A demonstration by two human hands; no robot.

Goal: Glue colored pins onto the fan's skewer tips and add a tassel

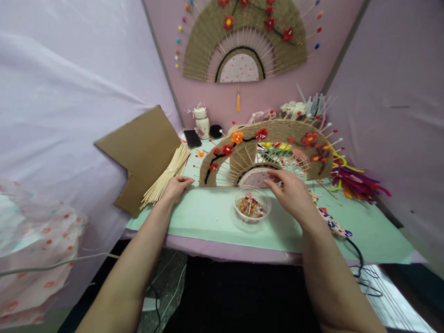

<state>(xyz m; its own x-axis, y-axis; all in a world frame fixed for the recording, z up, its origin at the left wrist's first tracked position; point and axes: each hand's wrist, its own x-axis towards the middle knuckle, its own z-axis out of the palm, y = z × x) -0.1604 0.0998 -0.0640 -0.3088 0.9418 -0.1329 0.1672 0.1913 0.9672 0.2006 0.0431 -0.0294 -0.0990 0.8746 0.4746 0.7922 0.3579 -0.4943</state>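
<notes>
A woven twine fan (277, 127) stands on the table before me, with red and orange flowers and bead-tipped sticks around its rim. My left hand (177, 188) is by the fan's left end, its fingers pinched together; what is in them, if anything, is too small to make out. At the fan's pink dotted half-circle (255, 177) is my right hand (287, 192). Its thumb and forefinger are apart at the half-circle's right side, with nothing visible between them. Just below stands a clear plastic tub (237, 213) of small orange, red and clear beads (250, 206).
Left of the fan lie a bundle of thin sticks (166, 178) and a cut cardboard sheet (142, 150). A phone (192, 138) and a white bottle (201, 122) stand behind. Coloured pipe cleaners (359, 181) and a patterned glue gun (335, 226) with a black cord are on the right.
</notes>
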